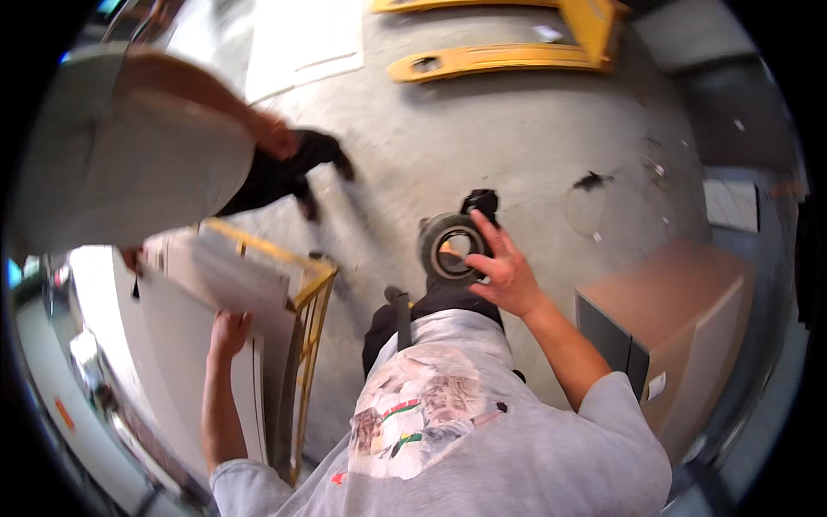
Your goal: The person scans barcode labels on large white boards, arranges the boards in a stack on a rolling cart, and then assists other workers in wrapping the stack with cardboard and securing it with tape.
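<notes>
My right hand (510, 274) holds a dark ring-shaped roll (428, 258), like a roll of tape, in front of my waist. Its thumb and fingers grip the near right side, and the floor and part of a shoe show through the hole. My left hand (230, 334) is closed at the top edge of a light grey board (194, 332). Several such boards stand upright in a yellow metal frame (314, 319) to my left. What lies under the curled left fingers is hidden.
Left of me, another person (146, 155) in a light shirt has one hand at the boards' far edge. A yellow pallet jack (500, 60) lies ahead, beside a white panel (301, 43). A large brown box (672, 302) stands at my right. Dark scraps (592, 181) litter the concrete floor.
</notes>
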A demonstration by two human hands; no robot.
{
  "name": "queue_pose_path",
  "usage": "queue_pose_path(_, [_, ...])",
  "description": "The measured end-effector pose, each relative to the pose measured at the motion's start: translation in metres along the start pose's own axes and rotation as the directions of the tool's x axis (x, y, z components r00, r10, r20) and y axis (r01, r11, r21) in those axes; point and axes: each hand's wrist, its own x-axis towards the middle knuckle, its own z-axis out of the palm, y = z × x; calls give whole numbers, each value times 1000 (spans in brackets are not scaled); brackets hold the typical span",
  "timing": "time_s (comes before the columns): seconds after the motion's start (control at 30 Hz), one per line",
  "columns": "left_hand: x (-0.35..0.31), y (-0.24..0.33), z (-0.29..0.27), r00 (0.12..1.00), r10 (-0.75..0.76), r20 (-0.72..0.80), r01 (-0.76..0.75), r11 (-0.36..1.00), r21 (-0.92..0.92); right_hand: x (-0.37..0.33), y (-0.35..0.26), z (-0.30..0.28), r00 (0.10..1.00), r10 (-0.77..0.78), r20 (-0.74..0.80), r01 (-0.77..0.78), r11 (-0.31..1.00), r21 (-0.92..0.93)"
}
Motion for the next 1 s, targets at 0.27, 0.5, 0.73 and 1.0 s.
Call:
queue_pose_path(0.27, [49,-110,106,998,-54,-34,57,991,119,-169,-20,-26,904,154,-398,-207,974,-93])
queue_pose_path(0.5, [44,-56,118,791,375,-484,-495,857,-144,-425,-34,-21,392,647,-654,-697,673,247])
queue_pose_path(0.73, [-69,112,169,810,127,-573,-241,962,-127,-694,88,-103,-286,327,-901,-810,419,410])
queue_pose_path(1.0, [-149,318,329,977,201,-75,-215,897,-387,-936,208,-183,-444,298,-845,-865,104,491])
